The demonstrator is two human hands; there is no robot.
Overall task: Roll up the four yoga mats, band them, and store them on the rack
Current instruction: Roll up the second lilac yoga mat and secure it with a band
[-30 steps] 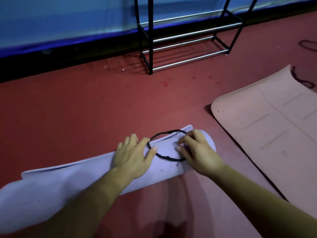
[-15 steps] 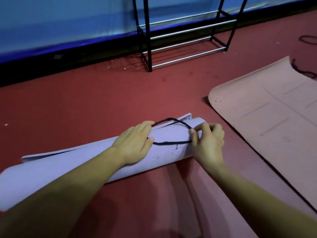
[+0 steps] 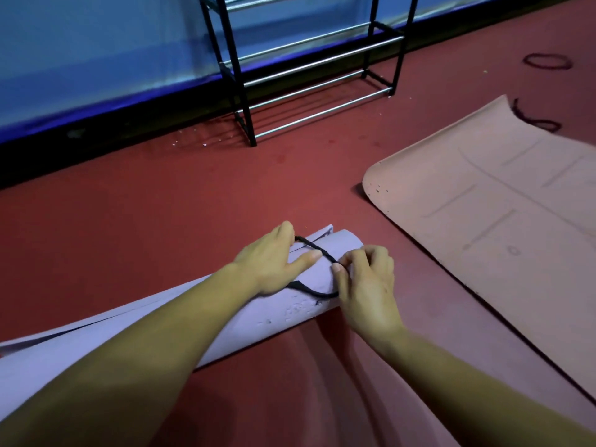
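Across the lower left and centre of the frame, on the red floor point(image 3: 135, 227): a rolled lilac foam yoga mat point(image 3: 258, 314), right end near mid-frame. Looped on top of that end, a thin black elastic band point(image 3: 317, 250). Left hand point(image 3: 271, 262) laid palm-down over the roll, thumb stretched flat along the foam, band running out from under fingers and heel. Fingertips hidden behind the roll, so cannot tell whether hooked on the band. Right hand point(image 3: 364, 282) at the mat's end, thumb and forefinger pinching the band. At right, well apart, a flat pink yoga mat point(image 3: 483, 227), unrolled. At upper centre, a black metal rack with silver rails point(image 3: 306, 69) against a blue padded wall point(image 3: 96, 53). In the upper right corner, two dark band loops point(image 3: 546, 61) on the floor, one touching the pink mat's far edge.
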